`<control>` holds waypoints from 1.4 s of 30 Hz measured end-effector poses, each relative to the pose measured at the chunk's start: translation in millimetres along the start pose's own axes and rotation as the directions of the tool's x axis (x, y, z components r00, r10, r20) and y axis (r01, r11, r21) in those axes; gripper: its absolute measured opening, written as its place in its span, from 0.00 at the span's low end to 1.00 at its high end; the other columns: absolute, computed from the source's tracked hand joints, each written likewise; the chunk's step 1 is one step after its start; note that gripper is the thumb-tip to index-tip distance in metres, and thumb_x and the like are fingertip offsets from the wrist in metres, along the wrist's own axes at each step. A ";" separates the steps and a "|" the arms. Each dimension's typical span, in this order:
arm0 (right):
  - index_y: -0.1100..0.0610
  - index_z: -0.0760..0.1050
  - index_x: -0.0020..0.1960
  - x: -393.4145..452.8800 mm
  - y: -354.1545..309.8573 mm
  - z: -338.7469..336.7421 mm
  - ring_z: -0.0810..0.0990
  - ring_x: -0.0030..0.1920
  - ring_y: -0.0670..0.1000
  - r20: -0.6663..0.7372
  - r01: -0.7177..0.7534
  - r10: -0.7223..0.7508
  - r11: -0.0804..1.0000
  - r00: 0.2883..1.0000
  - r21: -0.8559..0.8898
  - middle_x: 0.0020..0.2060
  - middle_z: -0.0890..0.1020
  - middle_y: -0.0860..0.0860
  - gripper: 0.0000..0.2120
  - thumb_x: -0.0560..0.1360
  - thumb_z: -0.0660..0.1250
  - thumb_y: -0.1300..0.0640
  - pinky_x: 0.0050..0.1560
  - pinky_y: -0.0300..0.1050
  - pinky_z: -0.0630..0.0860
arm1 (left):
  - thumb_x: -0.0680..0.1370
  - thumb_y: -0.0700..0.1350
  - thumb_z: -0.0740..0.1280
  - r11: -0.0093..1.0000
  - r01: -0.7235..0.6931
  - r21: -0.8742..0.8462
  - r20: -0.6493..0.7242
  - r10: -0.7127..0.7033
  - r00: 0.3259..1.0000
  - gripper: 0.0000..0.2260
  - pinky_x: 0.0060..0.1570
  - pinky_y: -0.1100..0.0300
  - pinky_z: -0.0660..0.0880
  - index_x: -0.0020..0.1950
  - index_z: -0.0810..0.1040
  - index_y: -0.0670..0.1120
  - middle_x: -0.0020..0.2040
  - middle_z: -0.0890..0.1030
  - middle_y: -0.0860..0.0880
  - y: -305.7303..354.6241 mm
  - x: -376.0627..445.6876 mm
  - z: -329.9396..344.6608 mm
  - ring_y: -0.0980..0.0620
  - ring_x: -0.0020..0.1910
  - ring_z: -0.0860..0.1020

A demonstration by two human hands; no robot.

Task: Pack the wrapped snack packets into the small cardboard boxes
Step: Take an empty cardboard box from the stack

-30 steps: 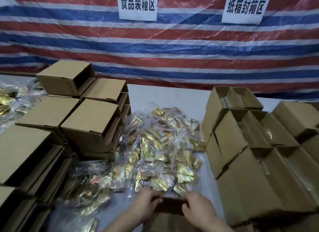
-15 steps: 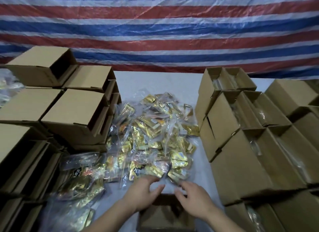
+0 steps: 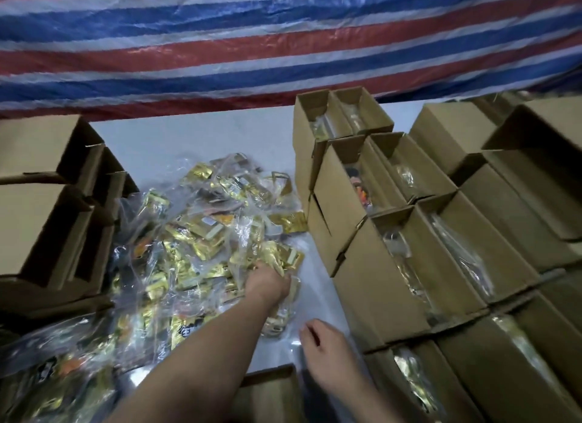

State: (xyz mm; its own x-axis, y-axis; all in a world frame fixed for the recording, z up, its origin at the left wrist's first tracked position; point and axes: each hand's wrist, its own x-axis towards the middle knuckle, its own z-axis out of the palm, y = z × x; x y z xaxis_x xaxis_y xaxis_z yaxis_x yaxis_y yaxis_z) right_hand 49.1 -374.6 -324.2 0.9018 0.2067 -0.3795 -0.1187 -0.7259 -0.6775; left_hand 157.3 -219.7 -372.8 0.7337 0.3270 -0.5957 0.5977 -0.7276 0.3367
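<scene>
Head camera view: the left hand is stretched far into the pile of wrapped snack packets at the centre of the white table — its fingers are buried among the packets, so the grip cannot be told. The right hand is kept near, fingers loosely curled, nothing held. An open cardboard box is seen at the near edge — filled boxes are stacked right, empty boxes left.

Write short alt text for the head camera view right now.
A person's left hand reaches into a pile of gold snack packets on a white table; the right hand hovers open beside an empty cardboard box. Packed open boxes stand at right.
</scene>
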 end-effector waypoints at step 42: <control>0.60 0.84 0.54 2.1 -146.4 -41.7 0.84 0.48 0.61 0.187 -0.085 -0.192 0.443 0.963 0.893 0.53 0.83 0.63 0.18 0.69 0.74 0.49 0.52 0.56 0.80 | 0.78 0.56 0.67 0.524 -0.598 -0.607 -0.509 0.321 0.799 0.22 0.54 0.62 0.79 0.71 0.71 0.54 0.64 0.74 0.57 -104.0 -196.0 -126.0 0.61 0.58 0.77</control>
State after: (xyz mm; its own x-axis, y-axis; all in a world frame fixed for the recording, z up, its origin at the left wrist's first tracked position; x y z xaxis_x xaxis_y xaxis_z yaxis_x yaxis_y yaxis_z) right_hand 85.7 -295.3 -199.5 0.8137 0.4615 -0.3535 -0.5003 0.2464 -0.8300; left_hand -7.9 -132.1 -199.2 0.9422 0.3351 0.0038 0.0711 -0.2109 0.9749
